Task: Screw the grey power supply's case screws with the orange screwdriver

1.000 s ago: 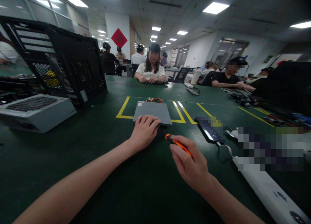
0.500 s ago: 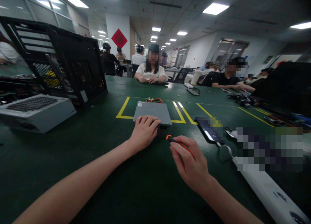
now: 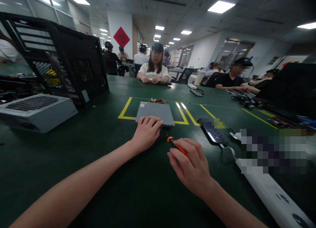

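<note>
Partly hidden: orange screwdriver (image 3: 174, 144), clasped in the right hand (image 3: 192, 162), and grey box (image 3: 158, 110), near edge under flat left hand (image 3: 146, 132).

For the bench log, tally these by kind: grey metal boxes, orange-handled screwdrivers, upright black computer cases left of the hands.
Grey metal boxes: 2 (plain box under the left hand; mesh-topped box at far left)
Screwdriver: 1, in the right hand
Black computer case: 1
Total: 4
</note>
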A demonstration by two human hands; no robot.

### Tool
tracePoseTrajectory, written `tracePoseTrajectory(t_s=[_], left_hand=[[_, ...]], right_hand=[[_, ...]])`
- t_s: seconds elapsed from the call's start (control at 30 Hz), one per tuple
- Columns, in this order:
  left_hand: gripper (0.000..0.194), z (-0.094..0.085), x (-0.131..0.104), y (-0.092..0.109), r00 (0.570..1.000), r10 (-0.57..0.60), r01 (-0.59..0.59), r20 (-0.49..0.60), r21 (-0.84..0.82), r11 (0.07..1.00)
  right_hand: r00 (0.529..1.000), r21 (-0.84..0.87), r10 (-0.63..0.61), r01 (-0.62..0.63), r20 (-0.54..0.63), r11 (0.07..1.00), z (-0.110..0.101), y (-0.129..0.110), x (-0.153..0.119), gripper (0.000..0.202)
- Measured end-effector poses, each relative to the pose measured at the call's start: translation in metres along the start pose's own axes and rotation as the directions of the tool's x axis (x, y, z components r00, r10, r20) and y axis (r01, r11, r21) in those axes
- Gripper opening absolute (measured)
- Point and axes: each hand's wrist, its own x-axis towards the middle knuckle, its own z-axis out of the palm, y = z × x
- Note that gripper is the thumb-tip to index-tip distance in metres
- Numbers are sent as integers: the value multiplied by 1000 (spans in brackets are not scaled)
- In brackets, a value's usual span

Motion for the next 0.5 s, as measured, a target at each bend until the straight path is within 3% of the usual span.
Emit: tracePoseTrajectory(t_s=[0.5], left_hand=[[27,2,0,-1,1000,-7,7,3,28,1000]], right_hand=[[996,72,88,-87,-8,994,1,-3,0,38]])
